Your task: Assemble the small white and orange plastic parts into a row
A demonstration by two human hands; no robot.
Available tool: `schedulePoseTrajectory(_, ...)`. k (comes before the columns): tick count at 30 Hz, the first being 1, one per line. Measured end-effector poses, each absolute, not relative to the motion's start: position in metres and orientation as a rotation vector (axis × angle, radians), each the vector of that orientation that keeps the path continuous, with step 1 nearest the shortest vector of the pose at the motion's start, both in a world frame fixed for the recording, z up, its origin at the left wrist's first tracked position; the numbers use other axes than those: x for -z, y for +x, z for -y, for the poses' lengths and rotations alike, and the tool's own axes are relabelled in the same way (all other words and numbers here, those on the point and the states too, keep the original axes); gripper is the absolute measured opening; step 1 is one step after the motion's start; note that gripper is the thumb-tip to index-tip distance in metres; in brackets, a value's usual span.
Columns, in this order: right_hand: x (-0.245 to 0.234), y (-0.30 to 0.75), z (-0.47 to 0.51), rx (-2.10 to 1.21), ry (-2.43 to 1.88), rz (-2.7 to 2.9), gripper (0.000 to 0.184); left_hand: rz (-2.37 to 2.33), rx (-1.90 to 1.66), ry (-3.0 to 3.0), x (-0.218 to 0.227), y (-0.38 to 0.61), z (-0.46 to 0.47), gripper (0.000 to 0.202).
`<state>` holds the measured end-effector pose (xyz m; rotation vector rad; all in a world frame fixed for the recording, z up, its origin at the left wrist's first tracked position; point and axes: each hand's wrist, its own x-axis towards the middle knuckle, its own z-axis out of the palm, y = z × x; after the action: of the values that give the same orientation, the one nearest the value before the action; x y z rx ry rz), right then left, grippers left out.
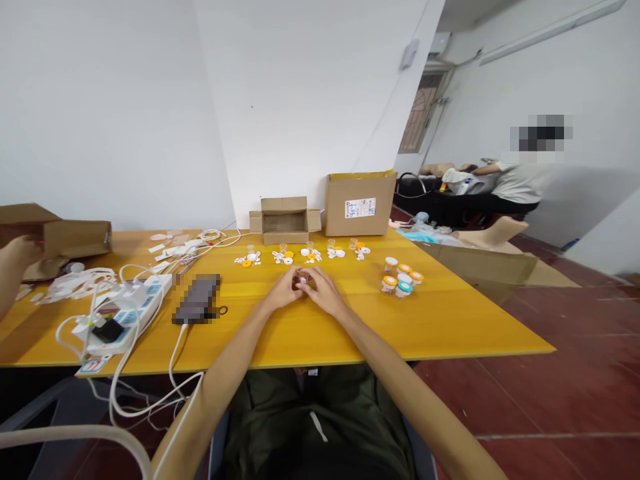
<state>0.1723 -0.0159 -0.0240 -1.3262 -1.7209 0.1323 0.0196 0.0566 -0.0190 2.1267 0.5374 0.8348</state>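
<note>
My left hand (284, 289) and my right hand (323, 291) meet over the middle of the yellow table, fingers curled around a small clear container (303, 279). Most of it is hidden by the fingers; something whitish shows inside. Just beyond my hands runs a row of small piles with white round pieces (289, 261), orange lids (247, 263) and clear cups (331, 245). To the right of my right hand stands a cluster of lidded clear jars (389, 285) with orange, white and teal lids.
An open cardboard box (286, 237) and a taller closed carton (357, 223) stand at the back. On the left lie a phone (199, 300), a power strip (145, 307) with white cables, and another box (85, 240) beside another person's hand (23, 257). Another person sits far right.
</note>
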Motion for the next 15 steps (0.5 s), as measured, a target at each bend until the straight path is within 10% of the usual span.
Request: schedulePoseTrajectory(15,0.023,0.173,0.0165,-0.167,-1.286,1.714,0.026,-0.489,-0.844,2.088,0.0193,0.0199,-0.0562,0.051)
